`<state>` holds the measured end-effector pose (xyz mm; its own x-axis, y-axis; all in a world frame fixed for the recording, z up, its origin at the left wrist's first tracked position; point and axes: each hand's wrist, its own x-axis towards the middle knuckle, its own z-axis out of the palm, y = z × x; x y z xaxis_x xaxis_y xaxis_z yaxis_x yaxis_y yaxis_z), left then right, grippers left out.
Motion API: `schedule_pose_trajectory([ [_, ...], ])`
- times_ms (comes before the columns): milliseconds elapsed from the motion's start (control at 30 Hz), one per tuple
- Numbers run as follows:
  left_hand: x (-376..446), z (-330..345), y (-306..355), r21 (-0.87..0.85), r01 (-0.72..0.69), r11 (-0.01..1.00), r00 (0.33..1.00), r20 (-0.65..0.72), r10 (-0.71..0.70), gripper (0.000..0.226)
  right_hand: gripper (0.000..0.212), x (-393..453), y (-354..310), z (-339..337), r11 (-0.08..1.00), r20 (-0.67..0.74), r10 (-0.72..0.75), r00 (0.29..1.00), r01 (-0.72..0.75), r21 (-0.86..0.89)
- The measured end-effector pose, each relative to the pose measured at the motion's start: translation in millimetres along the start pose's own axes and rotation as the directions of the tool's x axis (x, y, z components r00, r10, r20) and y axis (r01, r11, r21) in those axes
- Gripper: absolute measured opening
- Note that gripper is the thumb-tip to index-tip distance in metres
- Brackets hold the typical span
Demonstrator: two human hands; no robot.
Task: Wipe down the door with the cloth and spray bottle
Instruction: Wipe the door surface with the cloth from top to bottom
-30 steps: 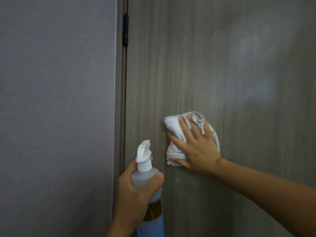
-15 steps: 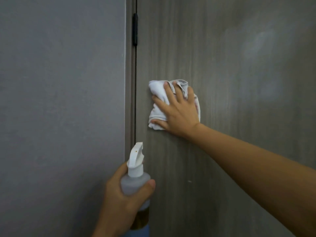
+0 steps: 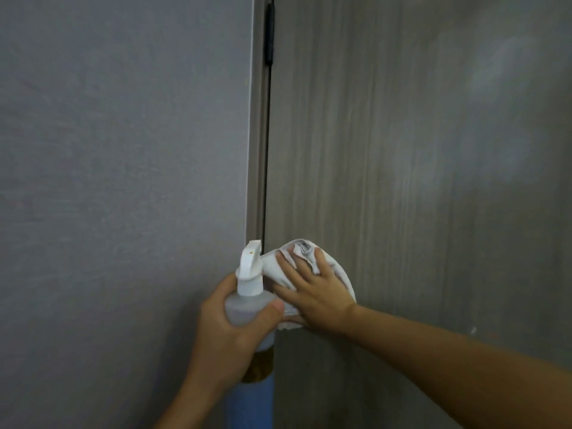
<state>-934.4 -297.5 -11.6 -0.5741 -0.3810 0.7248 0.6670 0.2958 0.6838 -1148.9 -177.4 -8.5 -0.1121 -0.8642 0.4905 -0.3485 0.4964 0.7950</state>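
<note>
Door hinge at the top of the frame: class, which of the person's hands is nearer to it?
Right. The right hand, pressing the cloth, lies below the hinge; the left hand, gripping the spray bottle, sits lower still.

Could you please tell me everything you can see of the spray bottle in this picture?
The spray bottle stands upright in front of the gap between wall and door. It has a white plastic trigger head with a small orange dot, a cloudy see-through shoulder, a brownish band and a blue lower body that runs out of view. The left hand grips its shoulder, thumb across the front. The white cloth lies just behind the head.
</note>
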Motion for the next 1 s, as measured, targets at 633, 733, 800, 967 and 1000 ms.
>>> schedule_pose_trajectory([
  [633,-16.0,40.5,-44.9,0.035,0.024,0.999,0.992,0.121,-0.028,0.051,0.068,-6.4,151.1,-44.9,0.958,-0.256,0.219,0.942,-0.257,-0.129],
  [733,-23.4,60.3,-53.7,0.002,0.034,0.999,0.99,0.137,-0.034,0.047,0.069,-74.7,161.8,-38.1,0.941,-0.288,0.273,0.918,-0.317,-0.119],
  [800,-29.4,73.4,-59.3,-0.032,0.059,0.998,0.992,0.114,-0.055,0.043,0.068,-109.2,160.1,-33.3,0.927,-0.288,0.326,0.9,-0.364,-0.09],
  [967,-59.4,106.2,-80.4,-0.104,0.218,0.97,0.972,0.107,-0.207,0.037,0.071,-141.5,144.1,-22.1,0.904,-0.266,0.406,0.874,-0.426,-0.021],
  [1000,-66.1,112.6,-85.4,-0.113,0.243,0.963,0.968,0.094,-0.234,0.039,0.072,-141.9,142.8,-21.8,0.903,-0.262,0.412,0.873,-0.429,-0.009],
])
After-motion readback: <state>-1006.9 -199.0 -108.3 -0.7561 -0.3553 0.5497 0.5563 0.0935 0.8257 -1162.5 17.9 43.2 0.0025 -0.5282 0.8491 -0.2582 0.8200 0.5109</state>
